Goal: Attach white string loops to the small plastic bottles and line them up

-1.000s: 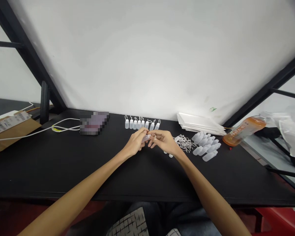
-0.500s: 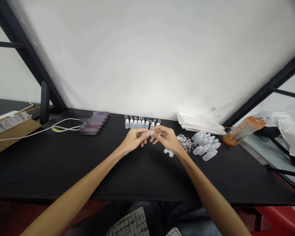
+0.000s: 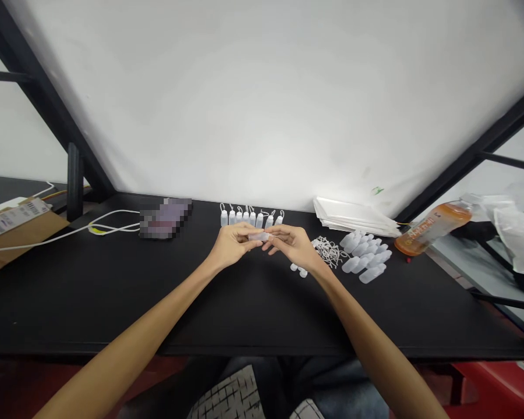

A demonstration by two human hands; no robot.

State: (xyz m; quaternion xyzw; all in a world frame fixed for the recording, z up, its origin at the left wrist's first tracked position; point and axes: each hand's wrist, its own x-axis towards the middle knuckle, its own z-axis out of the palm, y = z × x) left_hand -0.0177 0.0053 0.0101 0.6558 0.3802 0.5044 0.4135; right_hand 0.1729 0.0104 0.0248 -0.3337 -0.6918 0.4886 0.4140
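Note:
Over the middle of the black table, my left hand (image 3: 230,244) pinches a small translucent plastic bottle (image 3: 257,236), which lies sideways between thumb and fingers. My right hand (image 3: 293,244) is closed on the bottle's right, neck end; its fingers partly hide what sits there. Behind my hands stands a row of several similar bottles (image 3: 259,220) with white caps and looped straps. To the right of my right hand lie a heap of white straps (image 3: 327,250), a few small white caps (image 3: 299,269) and several uncapped bottles (image 3: 367,253) lying on their sides.
A stack of white sheets or bags (image 3: 353,218) lies by the wall, near a tilted orange drink bottle (image 3: 434,227). On the left are a blurred-out phone-like object (image 3: 166,220), a white cable (image 3: 113,227) and a cardboard package (image 3: 21,238). A black frame (image 3: 55,102) flanks the table.
The bottle has turned slightly in my fingers and more of its body shows. The white strap loop seen by my right fingers is now hidden. The view has shifted a little.

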